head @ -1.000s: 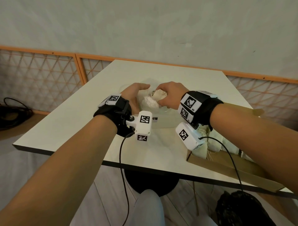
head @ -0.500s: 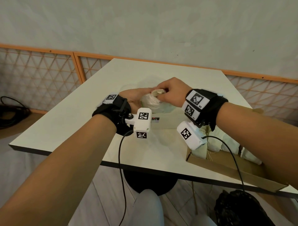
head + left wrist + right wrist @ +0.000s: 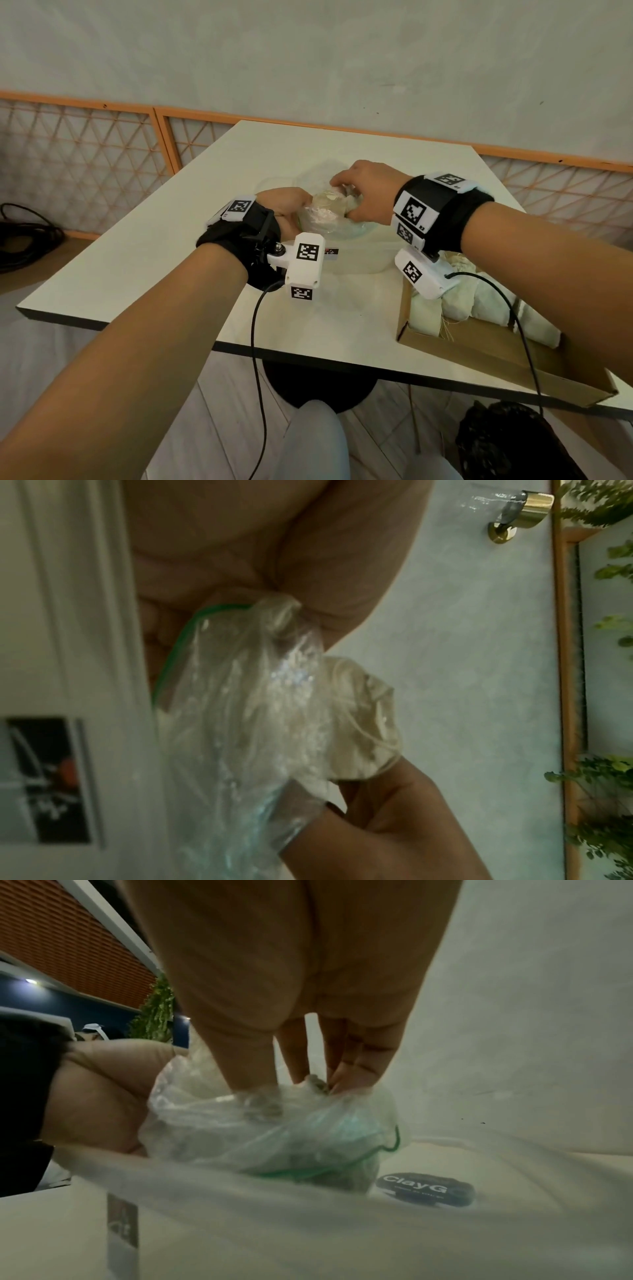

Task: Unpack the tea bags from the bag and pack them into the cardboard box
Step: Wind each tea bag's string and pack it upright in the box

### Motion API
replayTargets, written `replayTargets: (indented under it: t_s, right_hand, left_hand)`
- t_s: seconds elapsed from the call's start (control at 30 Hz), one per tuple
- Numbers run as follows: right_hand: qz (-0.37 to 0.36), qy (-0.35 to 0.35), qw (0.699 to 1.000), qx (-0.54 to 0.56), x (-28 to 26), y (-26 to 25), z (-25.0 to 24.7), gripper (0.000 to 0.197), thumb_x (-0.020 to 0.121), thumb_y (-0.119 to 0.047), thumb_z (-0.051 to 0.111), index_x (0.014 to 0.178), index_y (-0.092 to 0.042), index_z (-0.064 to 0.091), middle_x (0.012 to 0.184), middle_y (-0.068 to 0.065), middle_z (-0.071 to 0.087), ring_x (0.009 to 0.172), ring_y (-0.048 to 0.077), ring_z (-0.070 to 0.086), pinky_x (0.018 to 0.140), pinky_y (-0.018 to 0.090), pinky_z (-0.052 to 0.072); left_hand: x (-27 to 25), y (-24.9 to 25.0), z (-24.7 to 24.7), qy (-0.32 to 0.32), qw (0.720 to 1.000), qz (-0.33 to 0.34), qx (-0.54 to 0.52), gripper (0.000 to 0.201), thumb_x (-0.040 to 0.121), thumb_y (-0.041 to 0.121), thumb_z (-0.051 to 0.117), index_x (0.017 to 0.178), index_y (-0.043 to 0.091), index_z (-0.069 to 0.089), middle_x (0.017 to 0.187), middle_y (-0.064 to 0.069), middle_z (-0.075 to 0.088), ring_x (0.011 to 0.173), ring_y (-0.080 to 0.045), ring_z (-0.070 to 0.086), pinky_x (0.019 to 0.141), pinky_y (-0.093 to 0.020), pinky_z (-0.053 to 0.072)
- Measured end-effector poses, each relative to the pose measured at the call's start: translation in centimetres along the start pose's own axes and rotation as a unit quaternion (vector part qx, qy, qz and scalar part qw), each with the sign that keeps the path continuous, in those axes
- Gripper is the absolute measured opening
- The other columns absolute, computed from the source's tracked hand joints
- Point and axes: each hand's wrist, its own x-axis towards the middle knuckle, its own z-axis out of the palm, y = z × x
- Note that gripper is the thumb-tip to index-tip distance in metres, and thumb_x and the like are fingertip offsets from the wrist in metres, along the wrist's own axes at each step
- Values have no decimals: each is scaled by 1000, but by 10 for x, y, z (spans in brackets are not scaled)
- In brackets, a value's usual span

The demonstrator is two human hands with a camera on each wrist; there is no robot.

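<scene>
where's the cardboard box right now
In the head view the cardboard box sits on the table's near right corner, under the right forearm, with tea bags already in it, right of the plastic bag.

White table (image 3: 144,260) — orange lattice railing (image 3: 85,150) behind, black cables (image 3: 24,243) at left.

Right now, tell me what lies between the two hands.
Between the left hand and right hand, the head view shows the clear plastic bag with a tea bag emerging.
</scene>
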Motion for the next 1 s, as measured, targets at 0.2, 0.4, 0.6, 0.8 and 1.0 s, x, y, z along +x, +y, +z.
replayTargets:
  t_s: [0.2, 0.4, 0.6, 0.8, 1.0]
  right_hand:
    - [-12, -12, 1000, 22, -3, 3, 4, 66, 77, -20, 71, 136, -20, 42, 119, 8, 59, 108, 27, 55, 81, 25, 38]
    - [-17, -11, 999, 44, -6, 1, 6, 30, 80, -12, 63, 108, -4, 57, 79, 2, 45, 83, 29, 52, 68, 26, 34]
    - [9, 26, 996, 86, -6, 4, -3, 12, 82, -6, 58, 91, -3, 64, 88, 14, 65, 79, 30, 61, 65, 30, 46]
    - [108, 23, 967, 231, 7, 20, 2, 17, 79, -10, 69, 94, -17, 66, 73, -5, 63, 42, 4, 60, 52, 15, 49]
    - [141, 36, 927, 345, 11, 28, -3, 12, 80, -2, 66, 91, 1, 69, 64, 4, 61, 40, 4, 59, 54, 18, 53]
  left_hand:
    - [-1, 2, 0, -23, 1000, -13, -4, 24, 93, 0, 33, 82, 1, 54, 77, -12, 54, 47, -24, 60, 46, -29, 51]
    - [-5, 4, 4, -25, 999, -24, 23, 25, 95, 2, 32, 78, -1, 51, 57, -14, 61, 48, -26, 58, 45, -28, 48]
    - [-2, 3, -1, -28, 995, -38, -93, 23, 86, 4, 48, 108, 0, 54, 114, -18, 56, 89, -33, 60, 68, -40, 56]
    - [9, 2, -2, 18, 995, 48, -86, 30, 83, -16, 44, 99, 7, 55, 128, -16, 48, 114, -37, 52, 90, -62, 47]
    - [7, 3, 5, 26, 998, 62, -7, 20, 87, 3, 58, 106, 6, 63, 119, -14, 62, 102, -36, 63, 83, -55, 54]
